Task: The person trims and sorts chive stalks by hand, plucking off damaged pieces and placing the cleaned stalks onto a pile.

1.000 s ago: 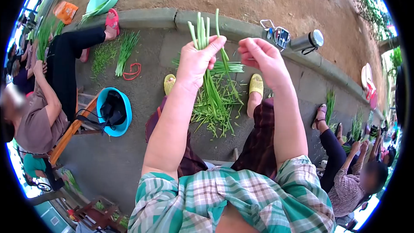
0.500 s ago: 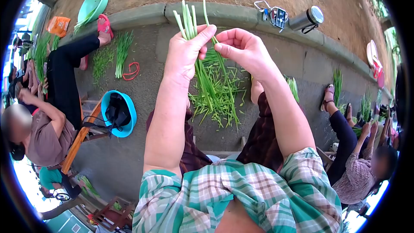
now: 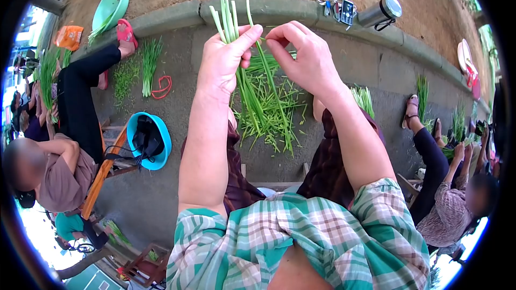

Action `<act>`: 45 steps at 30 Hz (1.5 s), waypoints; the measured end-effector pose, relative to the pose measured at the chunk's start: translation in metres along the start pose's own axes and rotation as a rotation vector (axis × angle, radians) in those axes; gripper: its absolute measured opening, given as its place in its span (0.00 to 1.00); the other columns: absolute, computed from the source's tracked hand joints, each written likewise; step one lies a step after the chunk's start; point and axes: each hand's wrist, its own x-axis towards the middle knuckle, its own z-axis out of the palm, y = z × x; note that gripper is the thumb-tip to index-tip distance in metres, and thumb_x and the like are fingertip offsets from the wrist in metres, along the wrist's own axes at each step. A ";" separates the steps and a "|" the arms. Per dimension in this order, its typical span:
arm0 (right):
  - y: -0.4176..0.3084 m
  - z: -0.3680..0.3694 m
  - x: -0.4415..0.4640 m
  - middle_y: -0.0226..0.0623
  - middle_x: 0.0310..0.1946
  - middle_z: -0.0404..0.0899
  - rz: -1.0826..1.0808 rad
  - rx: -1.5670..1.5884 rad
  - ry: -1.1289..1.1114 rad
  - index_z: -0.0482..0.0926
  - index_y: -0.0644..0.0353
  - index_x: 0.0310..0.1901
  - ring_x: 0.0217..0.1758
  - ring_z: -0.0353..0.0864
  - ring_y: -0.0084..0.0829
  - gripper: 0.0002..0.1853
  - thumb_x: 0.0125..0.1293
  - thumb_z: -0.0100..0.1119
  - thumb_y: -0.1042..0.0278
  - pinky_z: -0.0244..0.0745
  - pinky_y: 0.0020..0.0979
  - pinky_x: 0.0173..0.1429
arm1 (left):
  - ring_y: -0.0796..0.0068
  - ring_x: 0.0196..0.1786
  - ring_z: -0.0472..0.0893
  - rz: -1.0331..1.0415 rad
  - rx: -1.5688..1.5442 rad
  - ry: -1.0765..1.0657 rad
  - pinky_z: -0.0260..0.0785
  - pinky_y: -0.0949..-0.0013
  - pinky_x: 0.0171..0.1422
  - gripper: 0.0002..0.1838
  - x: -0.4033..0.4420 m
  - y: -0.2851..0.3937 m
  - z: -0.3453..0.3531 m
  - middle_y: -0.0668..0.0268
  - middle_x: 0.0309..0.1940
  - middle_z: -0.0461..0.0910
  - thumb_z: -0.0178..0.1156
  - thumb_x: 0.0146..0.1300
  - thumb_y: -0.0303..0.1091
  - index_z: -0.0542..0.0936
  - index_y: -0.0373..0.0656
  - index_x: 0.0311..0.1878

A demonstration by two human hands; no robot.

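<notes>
My left hand (image 3: 228, 56) is closed round several long green stalks (image 3: 251, 102), their pale ends pointing up and their leaves hanging down. One stalk stands apart from the others, pinched at the thumb tip. Just right of it is my right hand (image 3: 301, 53), thumb and forefinger brought near that stalk; whether anything small is between the fingertips cannot be made out. Below both hands, a pile of cut green pieces (image 3: 279, 113) lies on the pavement between my feet. Another bundle of stalks (image 3: 363, 99) shows beside my right forearm.
A blue basin (image 3: 164, 145) with a black bag is at the left, near a seated person (image 3: 64, 177). On the kerb (image 3: 279, 8) stand a steel flask (image 3: 373, 15) and keys with a small device (image 3: 344, 11). Another person (image 3: 449, 209) sits at the right.
My right hand came in from the right to the separate stalk, then moved slightly away from it. My left hand, still holding the stalks, has shifted a little left and up in view.
</notes>
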 end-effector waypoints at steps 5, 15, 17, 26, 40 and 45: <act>-0.003 0.008 0.003 0.38 0.32 0.78 -0.099 -0.048 0.058 0.77 0.59 0.36 0.38 0.81 0.41 0.04 0.62 0.62 0.72 0.76 0.38 0.42 | 0.86 0.25 0.71 0.012 0.039 0.036 0.60 0.78 0.26 0.12 -0.001 0.003 0.000 0.73 0.28 0.79 0.71 0.59 0.35 0.85 0.38 0.42; -0.001 0.018 0.008 0.37 0.34 0.78 -0.312 -0.116 0.195 0.76 0.60 0.37 0.39 0.80 0.41 0.05 0.61 0.62 0.73 0.74 0.37 0.45 | 0.87 0.27 0.71 0.040 -0.040 0.074 0.61 0.79 0.27 0.11 -0.003 0.004 -0.002 0.72 0.29 0.80 0.71 0.59 0.33 0.85 0.39 0.42; -0.007 0.016 0.009 0.38 0.35 0.78 -0.253 0.036 0.307 0.76 0.60 0.37 0.39 0.80 0.42 0.05 0.60 0.61 0.77 0.74 0.37 0.44 | 0.87 0.26 0.71 0.061 -0.061 0.199 0.62 0.80 0.26 0.10 0.003 0.004 -0.009 0.69 0.31 0.81 0.70 0.61 0.33 0.84 0.39 0.42; 0.027 -0.011 0.005 0.27 0.37 0.80 0.649 0.829 0.219 0.79 0.61 0.51 0.38 0.79 0.15 0.10 0.73 0.56 0.68 0.78 0.21 0.48 | 0.84 0.27 0.72 0.148 -0.318 0.258 0.64 0.79 0.25 0.11 0.018 0.027 -0.071 0.63 0.34 0.82 0.68 0.63 0.32 0.82 0.37 0.45; 0.027 -0.019 -0.001 0.25 0.37 0.80 0.881 0.827 -0.249 0.80 0.59 0.45 0.38 0.79 0.16 0.13 0.74 0.55 0.58 0.80 0.23 0.46 | 0.85 0.26 0.69 0.175 -0.371 0.388 0.60 0.81 0.25 0.14 0.016 0.042 -0.098 0.68 0.35 0.78 0.67 0.65 0.35 0.80 0.41 0.50; 0.030 -0.013 -0.005 0.29 0.40 0.82 0.904 0.639 -0.356 0.80 0.61 0.44 0.41 0.82 0.20 0.15 0.75 0.51 0.58 0.79 0.22 0.47 | 0.84 0.27 0.69 0.178 -0.409 0.394 0.61 0.80 0.25 0.13 0.016 0.042 -0.108 0.68 0.34 0.77 0.67 0.64 0.35 0.80 0.40 0.49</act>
